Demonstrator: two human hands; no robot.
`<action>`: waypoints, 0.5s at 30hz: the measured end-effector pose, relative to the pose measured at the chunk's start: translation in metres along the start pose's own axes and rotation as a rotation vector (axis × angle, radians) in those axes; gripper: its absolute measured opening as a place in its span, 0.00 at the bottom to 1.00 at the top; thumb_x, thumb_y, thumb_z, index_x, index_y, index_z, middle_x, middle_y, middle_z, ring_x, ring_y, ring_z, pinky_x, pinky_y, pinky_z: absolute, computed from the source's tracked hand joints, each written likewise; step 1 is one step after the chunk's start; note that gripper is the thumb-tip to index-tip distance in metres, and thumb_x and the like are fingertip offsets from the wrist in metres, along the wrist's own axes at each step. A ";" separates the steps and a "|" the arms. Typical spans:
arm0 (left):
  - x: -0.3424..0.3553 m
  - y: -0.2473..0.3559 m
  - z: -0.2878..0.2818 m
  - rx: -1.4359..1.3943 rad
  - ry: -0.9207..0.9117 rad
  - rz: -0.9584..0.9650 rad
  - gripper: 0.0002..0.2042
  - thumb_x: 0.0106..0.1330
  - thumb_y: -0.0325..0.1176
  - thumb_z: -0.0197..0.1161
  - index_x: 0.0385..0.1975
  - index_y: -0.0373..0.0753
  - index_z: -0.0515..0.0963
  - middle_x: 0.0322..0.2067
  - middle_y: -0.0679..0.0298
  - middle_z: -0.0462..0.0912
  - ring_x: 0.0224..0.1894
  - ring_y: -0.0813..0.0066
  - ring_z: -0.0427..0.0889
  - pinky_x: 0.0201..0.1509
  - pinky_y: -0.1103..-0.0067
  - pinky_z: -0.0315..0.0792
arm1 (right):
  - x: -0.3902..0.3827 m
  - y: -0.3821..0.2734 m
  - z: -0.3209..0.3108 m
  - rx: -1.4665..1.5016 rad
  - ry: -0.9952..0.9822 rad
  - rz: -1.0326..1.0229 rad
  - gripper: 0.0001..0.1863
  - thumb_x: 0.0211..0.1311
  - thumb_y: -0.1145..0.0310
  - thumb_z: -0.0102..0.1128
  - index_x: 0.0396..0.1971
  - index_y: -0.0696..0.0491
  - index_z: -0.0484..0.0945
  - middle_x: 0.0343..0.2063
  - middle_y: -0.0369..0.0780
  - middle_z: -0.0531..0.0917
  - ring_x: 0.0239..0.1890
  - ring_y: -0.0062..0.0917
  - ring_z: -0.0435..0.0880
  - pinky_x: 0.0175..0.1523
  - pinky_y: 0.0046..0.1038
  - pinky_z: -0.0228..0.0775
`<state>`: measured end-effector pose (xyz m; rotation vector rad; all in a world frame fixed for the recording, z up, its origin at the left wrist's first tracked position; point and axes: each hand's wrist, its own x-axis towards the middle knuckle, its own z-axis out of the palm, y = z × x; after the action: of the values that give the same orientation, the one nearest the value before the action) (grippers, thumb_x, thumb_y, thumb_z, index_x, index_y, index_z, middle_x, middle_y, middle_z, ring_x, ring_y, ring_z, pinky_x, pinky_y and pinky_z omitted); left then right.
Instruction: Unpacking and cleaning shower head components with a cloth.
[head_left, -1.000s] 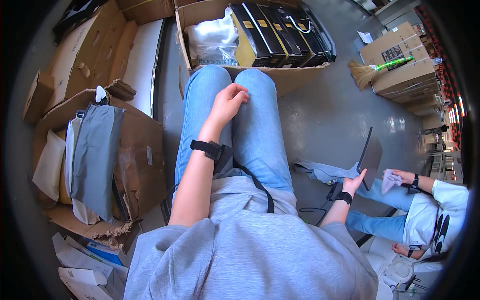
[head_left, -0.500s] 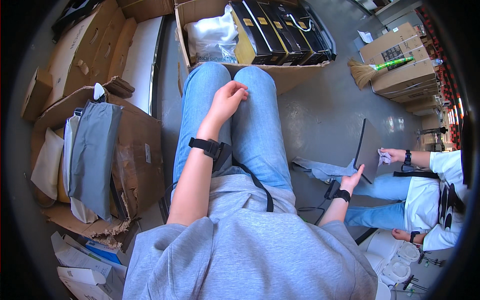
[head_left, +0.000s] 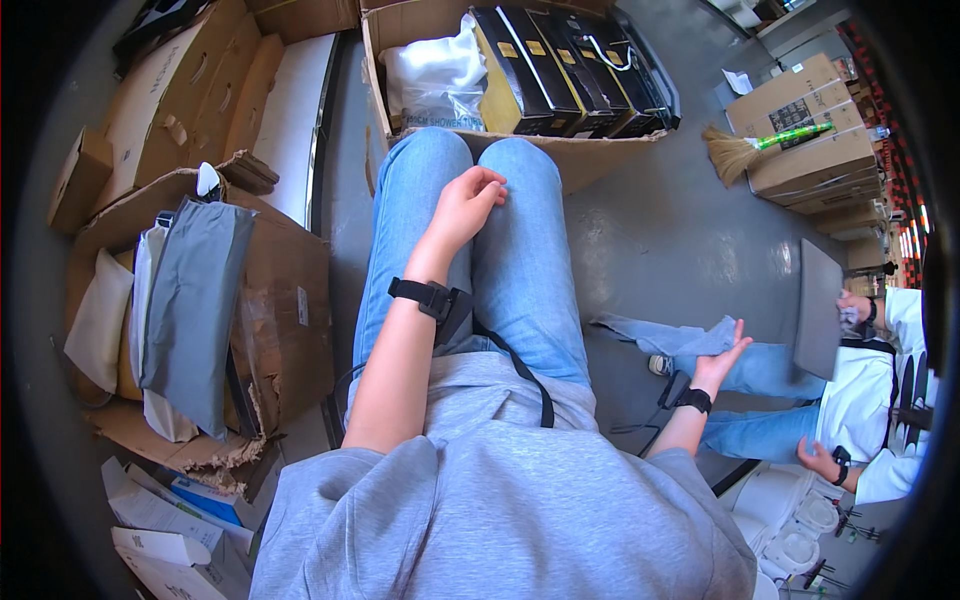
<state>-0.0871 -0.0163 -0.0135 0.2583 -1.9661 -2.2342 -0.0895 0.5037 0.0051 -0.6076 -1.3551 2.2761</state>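
Above my knees, my left hand (head_left: 468,207) hangs loose, fingers half bent and slightly apart, holding nothing. My right hand (head_left: 722,362) reaches out to the right, palm up and fingers spread, with nothing gripped. Next to its fingers is a blue-grey cloth (head_left: 660,337); whether the hand touches it cannot be told. A flat dark grey panel (head_left: 818,310) stands beyond my right hand, apart from it, at another person's hand (head_left: 856,307). That hand also has a small pale crumpled cloth in it.
An open carton (head_left: 560,150) with black boxes and a white plastic bag stands before my knees. At left, a torn carton (head_left: 285,320) holds grey and white packages. A broom (head_left: 735,155) lies against stacked cartons (head_left: 810,110) at right. The other person sits close on my right.
The grey panel has left my right hand and moved right to the other person. My right hand has opened and reached a little further right. My left hand stays nearly in place.
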 end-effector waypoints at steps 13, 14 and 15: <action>-0.013 0.020 0.022 0.329 -0.113 -0.050 0.13 0.60 0.31 0.62 0.43 0.32 0.78 0.35 0.57 0.84 0.38 0.69 0.84 0.44 0.76 0.77 | -0.057 0.042 0.149 -0.328 -0.833 0.185 0.25 0.59 0.76 0.50 0.59 0.57 0.67 0.48 0.40 0.77 0.53 0.25 0.74 0.60 0.28 0.65; -0.015 0.022 0.030 0.328 -0.114 -0.048 0.13 0.60 0.31 0.62 0.43 0.32 0.78 0.35 0.57 0.84 0.38 0.69 0.84 0.44 0.76 0.77 | -0.066 0.042 0.164 -0.331 -0.831 0.190 0.25 0.59 0.76 0.50 0.59 0.57 0.67 0.48 0.40 0.77 0.53 0.25 0.74 0.60 0.28 0.65; -0.016 0.025 0.038 0.306 -0.199 -0.006 0.15 0.59 0.32 0.63 0.43 0.32 0.77 0.37 0.55 0.84 0.39 0.67 0.84 0.45 0.75 0.77 | -0.075 0.044 0.179 -0.345 -0.917 0.199 0.24 0.58 0.78 0.49 0.57 0.59 0.68 0.48 0.41 0.77 0.53 0.25 0.74 0.60 0.27 0.64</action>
<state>-0.0798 0.0209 0.0161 0.0775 -2.4135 -2.0239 -0.1351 0.3158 0.0542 0.3008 -2.2005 2.6145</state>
